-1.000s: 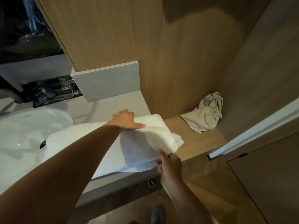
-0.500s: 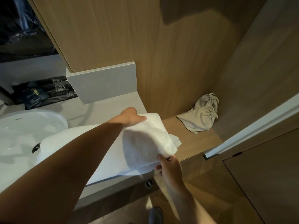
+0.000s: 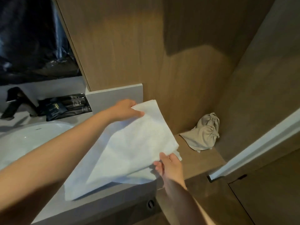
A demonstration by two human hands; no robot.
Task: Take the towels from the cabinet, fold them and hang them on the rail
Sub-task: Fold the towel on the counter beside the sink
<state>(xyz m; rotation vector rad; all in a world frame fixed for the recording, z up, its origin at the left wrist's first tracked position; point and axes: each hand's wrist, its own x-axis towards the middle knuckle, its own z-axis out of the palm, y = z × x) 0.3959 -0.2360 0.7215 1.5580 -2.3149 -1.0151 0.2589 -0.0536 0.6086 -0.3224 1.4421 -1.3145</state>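
Vanity counter (image 3: 113, 194) bears a white towel (image 3: 138, 143), left hand (image 3: 126, 109) pinching its far corner, right hand (image 3: 170, 164) gripping the near one; uneven lifting could skew the fold.

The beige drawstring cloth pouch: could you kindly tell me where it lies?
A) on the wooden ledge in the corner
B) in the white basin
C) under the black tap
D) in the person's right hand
A: the beige drawstring cloth pouch rests on the wooden ledge in the corner, to the right of the white terry towel.
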